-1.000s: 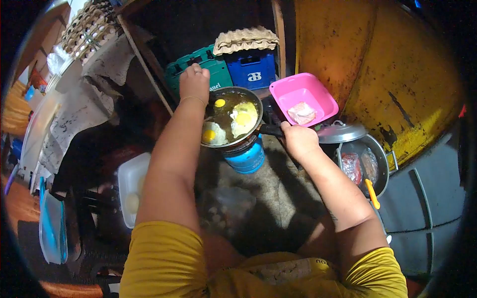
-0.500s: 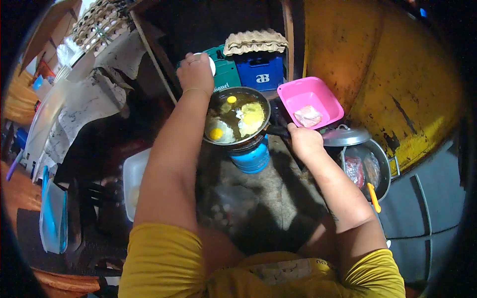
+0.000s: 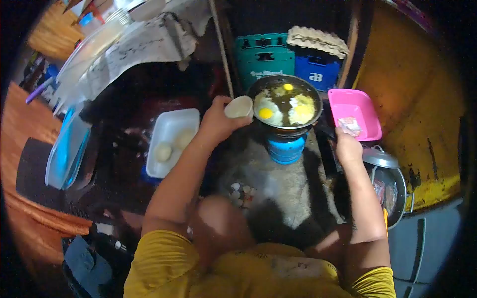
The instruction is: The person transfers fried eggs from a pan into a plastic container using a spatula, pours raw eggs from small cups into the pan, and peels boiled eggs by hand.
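A frying pan (image 3: 288, 128) with oil and eggs in it rests over a small blue gas burner (image 3: 286, 149). Two eggs, the left egg (image 3: 266, 113) and the right egg (image 3: 302, 110), have white set around their yolks; a third yolk (image 3: 287, 87) lies near the far rim. Beside the pan's left edge, my left hand (image 3: 221, 120) grips a small whitish bowl (image 3: 239, 107), its opening facing up toward me. On the right, my right hand (image 3: 349, 147) is closed around the pan's black handle (image 3: 325, 130).
A pink basin (image 3: 368, 113) with a pale packet stands right of the pan, near a lidded metal pot (image 3: 398, 211). Left is a white tray (image 3: 156, 144) holding round pale items. Green (image 3: 263, 54) and blue crates (image 3: 318, 69) stand behind; eggshells (image 3: 242, 193) lie below.
My left hand has come back from the pan's far left side, bringing the bowl toward me. The view has turned left. My right hand stays on the handle.
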`<control>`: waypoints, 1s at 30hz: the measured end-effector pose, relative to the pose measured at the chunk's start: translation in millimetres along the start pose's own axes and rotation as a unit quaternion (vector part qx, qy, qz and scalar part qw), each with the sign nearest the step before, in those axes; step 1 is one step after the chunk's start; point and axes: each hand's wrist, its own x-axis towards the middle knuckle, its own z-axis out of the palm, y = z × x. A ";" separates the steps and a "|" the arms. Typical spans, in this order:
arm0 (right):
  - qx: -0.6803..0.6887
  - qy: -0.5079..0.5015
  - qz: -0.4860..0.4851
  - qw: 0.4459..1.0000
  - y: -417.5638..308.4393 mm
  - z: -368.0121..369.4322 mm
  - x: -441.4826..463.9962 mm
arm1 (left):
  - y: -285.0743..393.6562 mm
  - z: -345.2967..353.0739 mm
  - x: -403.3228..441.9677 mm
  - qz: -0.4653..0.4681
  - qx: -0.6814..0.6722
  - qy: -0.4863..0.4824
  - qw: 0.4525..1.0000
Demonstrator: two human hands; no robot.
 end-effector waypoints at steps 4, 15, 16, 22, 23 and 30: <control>-0.012 -0.004 0.016 1.000 0.3 1.2 1.3 | -71.0 -44.3 -14.4 -0.043 0.085 0.084 0.992; -0.020 -0.010 0.011 1.000 1.9 6.2 3.1 | -181.2 -100.7 4.7 -0.275 0.271 0.176 0.906; -0.018 -0.015 0.015 1.000 -0.3 3.9 2.3 | -183.5 -98.2 9.1 -0.289 0.292 0.174 0.895; -0.020 0.017 0.003 1.000 5.8 13.8 1.8 | -212.0 -82.1 39.0 -0.333 0.273 0.143 0.891; -0.018 0.018 0.007 1.000 9.0 18.8 3.9 | -228.2 -78.8 45.2 -0.322 0.272 0.137 0.896; -0.015 0.039 -0.013 0.999 -1.7 6.1 -4.4 | -239.6 -67.3 52.1 -0.344 0.248 0.149 0.894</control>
